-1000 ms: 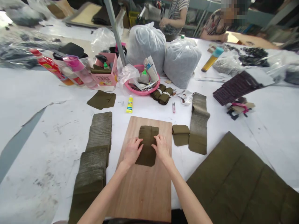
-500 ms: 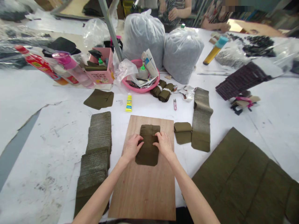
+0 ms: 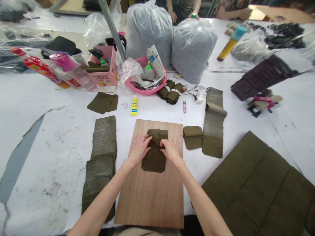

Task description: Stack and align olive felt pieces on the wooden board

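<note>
The olive-green fabric piece [image 3: 154, 162] lies on the upper half of the plywood board [image 3: 149, 200], its clipped lower corners toward the person and a slanting ridge of cloth raised between the two hands. The left hand [image 3: 140, 148] appears to grasp the cloth by its left side, thumb and forefinger bent over the edge; the right hand [image 3: 171, 150] seems to pinch the opposite side. How hard the fingers press cannot be told.

The step looks like folding or evening out this piece. Because the ridge dips toward the right, the hands would do well to come level first, so the crease runs square to the side edges. A light, equal pull outward should take out the slack; pressing from the middle toward each side would then set the line without skewing the layer beneath.

The board should give a firm surface for creasing, provided the cloth stays wholly on it. Just right of the board, on the counter [image 3: 49, 157], a small folded olive piece [image 3: 193, 137] shows a straight crosswise edge, a fair guide for squareness. The left forearm passes over the near end of the fanned fabric stack [image 3: 104, 134], so it is best kept raised to avoid dragging those layers.
</note>
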`<state>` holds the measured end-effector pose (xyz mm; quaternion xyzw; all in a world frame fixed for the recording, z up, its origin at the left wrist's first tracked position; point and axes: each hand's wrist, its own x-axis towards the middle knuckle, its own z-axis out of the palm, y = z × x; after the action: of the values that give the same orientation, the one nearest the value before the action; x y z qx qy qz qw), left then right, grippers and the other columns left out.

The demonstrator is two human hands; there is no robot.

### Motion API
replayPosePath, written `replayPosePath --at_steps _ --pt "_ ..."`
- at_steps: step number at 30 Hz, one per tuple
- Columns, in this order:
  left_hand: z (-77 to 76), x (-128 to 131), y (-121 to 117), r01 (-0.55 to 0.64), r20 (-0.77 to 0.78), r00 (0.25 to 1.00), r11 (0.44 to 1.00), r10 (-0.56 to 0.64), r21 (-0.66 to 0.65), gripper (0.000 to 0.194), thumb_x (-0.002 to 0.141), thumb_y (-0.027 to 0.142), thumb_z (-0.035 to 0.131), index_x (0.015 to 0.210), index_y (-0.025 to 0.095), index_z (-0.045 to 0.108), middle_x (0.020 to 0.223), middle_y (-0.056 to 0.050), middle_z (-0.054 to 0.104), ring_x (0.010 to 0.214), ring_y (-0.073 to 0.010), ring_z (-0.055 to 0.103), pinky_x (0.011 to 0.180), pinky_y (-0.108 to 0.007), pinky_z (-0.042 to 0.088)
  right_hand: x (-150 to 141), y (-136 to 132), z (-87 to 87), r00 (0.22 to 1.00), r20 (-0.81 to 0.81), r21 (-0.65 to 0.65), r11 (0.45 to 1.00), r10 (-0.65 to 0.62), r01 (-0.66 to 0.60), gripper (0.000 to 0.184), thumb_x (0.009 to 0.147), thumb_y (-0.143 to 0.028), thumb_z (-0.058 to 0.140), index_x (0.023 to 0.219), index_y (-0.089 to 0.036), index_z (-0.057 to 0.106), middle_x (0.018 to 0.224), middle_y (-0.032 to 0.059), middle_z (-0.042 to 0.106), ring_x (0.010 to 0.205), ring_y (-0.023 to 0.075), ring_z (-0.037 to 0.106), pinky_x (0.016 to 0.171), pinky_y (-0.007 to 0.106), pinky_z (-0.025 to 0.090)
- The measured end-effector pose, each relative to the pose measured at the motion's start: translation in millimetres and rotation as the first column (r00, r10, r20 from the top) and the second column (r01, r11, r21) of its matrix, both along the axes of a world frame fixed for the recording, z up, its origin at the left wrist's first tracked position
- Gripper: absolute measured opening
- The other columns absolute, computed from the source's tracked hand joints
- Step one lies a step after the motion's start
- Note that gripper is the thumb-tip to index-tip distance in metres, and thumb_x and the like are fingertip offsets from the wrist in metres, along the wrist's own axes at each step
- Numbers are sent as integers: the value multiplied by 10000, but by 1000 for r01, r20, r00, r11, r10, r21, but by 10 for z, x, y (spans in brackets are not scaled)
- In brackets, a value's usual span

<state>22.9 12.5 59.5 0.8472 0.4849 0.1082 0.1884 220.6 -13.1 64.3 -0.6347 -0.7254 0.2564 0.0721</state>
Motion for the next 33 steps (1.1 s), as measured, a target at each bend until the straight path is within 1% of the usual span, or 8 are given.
replayPosePath --at_steps 5,10,16,19,22,26,29,33 --pt "88 35 150 168 -132 975 982 -178 -84 171 760 163 660 922 208 628 916 -61 592 986 -263 521 841 -395 437 -26 -155 -42 995 -99 91 995 -26 35 149 776 -75 579 761 -214 525 782 -11 589 805 169 504 726 282 324" --pt "93 49 190 170 -124 973 968 -195 -186 82 742 150 651 774 193 588 813 -40 593 848 -219 542 706 -311 413 -52 -294 -120 888 -348 -9 949 -299 316 115 786 -169 567 889 -219 559 859 9 630 802 178 569 720 290 412" --pt "8 7 29 -16 44 999 971 28 -240 98 747 156 630 834 193 605 803 -14 611 757 -167 553 664 -271 398 -92 -315 -193 773 -425 -203 882 -471 425 131 718 -243 648 844 -214 630 805 14 682 749 203 625 692 318 467" --pt "-44 -29 -10 -95 125 982 942 142 -323 63 765 231 635 807 185 629 780 -15 623 737 -161 563 659 -265 409 -116 -329 -298 623 -583 -290 850 -521 440 179 710 -242 632 881 -191 644 851 32 703 794 207 643 716 318 493" --pt "-16 -30 -62 -148 150 969 948 196 -280 120 772 292 635 793 174 635 783 -36 627 768 -185 566 690 -286 424 -127 -335 -392 468 -685 -371 820 -559 437 249 705 -251 629 940 -174 642 909 46 713 846 214 649 751 325 508" --pt "72 19 -216 -185 222 945 952 240 -243 134 806 312 597 830 188 641 787 -41 641 782 -197 580 718 -303 437 -118 -325 -409 392 -712 -422 802 -582 423 239 682 -280 655 893 -167 649 837 29 714 803 210 646 721 321 520" --pt "49 52 -296 -208 347 845 849 406 -487 233 792 352 617 944 178 645 871 -51 693 780 -199 627 707 -299 477 -108 -323 -368 352 -725 -444 792 -592 419 271 675 -286 668 916 -163 657 855 34 715 808 211 647 722 322 523" --pt "-29 85 -326 -78 362 678 552 640 -830 400 697 420 706 942 105 668 917 -115 725 801 -256 673 681 -331 533 -112 -346 -296 236 -745 -511 761 -624 400 342 677 -305 685 989 -168 654 938 52 718 854 218 657 769 345 527"
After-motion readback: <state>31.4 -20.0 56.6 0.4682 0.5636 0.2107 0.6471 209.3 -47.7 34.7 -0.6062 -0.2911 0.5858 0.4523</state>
